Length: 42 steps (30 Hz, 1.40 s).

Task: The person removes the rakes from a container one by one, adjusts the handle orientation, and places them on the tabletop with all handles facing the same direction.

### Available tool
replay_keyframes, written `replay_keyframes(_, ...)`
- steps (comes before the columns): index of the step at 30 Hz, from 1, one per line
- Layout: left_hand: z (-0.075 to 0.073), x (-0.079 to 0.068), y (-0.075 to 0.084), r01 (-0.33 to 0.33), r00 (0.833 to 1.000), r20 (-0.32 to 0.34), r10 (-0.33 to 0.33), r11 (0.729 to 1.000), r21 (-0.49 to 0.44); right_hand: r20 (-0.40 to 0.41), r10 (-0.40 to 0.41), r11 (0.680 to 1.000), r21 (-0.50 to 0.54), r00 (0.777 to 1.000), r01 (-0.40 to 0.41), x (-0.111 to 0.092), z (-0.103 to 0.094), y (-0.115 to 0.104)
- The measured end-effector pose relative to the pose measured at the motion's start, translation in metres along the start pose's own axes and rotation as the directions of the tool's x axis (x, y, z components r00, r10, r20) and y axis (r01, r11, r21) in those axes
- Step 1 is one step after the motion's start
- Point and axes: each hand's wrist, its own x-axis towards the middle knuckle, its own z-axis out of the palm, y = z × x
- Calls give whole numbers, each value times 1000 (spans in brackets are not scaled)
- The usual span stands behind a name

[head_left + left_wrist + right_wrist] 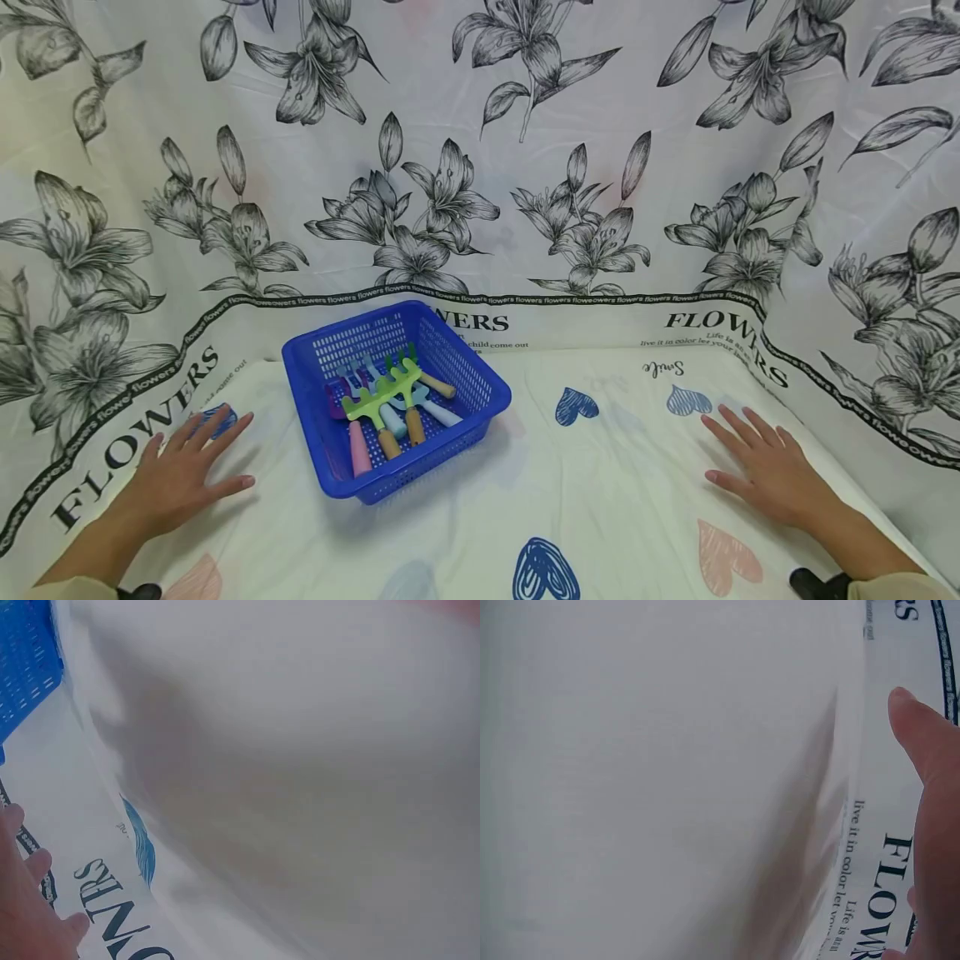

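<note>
A blue basket [309,417] is sitting left of centre on a white cloth [622,500], nearer to the left hand [180,479] than to the right hand [772,475] and touching neither. It is holding a loose heap of small rakes [406,382], two light green ones lying uppermost; its raised walls are probably serving to keep the heap together and stop anything sliding out. Several handles, among them a pink handle [360,450], are pointing towards the person, while a pale wooden handle [440,386] is slanting off to the right, so the rakes seem to be lying as they fall rather than in any order. Both hands are holding nothing, and each grip is spreading wide, fingers fanning and thumb standing apart. The left hand is reaching forward beside the basket, palm downward, its thumb pointing towards the basket's side. The right hand is mirroring it well apart on the other side, fingers angling forward and inward. Shadows are falling on the cloth by the left hand, but whether either palm is resting there or hovering just above, I cannot tell.
</note>
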Motion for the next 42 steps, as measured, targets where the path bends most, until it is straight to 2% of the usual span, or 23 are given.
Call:
replay_keyframes(4,1,1,0,-31,999,-39,31,1000,3,-44,-41,999,1,998,41,4,2,3)
replay_keyframes(9,1,4,3,-54,995,-89,53,999,-9,-43,-51,998,22,998,52,11,1,0)
replay_keyframes(15,-4,13,18,-15,991,-130,0,994,-109,-27,-8,991,130,1000,11,21,-1,-10)
replay_keyframes(21,-6,23,33,18,987,-154,-55,972,-235,-39,8,974,227,999,1,34,-7,-22)
replay_keyframes(25,-9,29,43,62,983,-136,-121,926,-373,-61,10,950,314,998,10,41,-7,-30)
replay_keyframes(29,-13,36,52,136,975,-88,-206,857,-497,-78,29,914,407,997,6,48,-6,-42)
replay_keyframes(32,-15,43,58,157,967,-80,-241,814,-559,-72,44,899,437,996,-8,53,-5,-52)
replay_keyframes(37,-15,50,67,165,961,-75,-266,770,-616,-58,59,884,468,997,-25,64,-5,-68)
replay_keyframes(42,-14,55,75,198,960,-26,-280,738,-645,-50,42,872,489,998,-12,74,-3,-83)
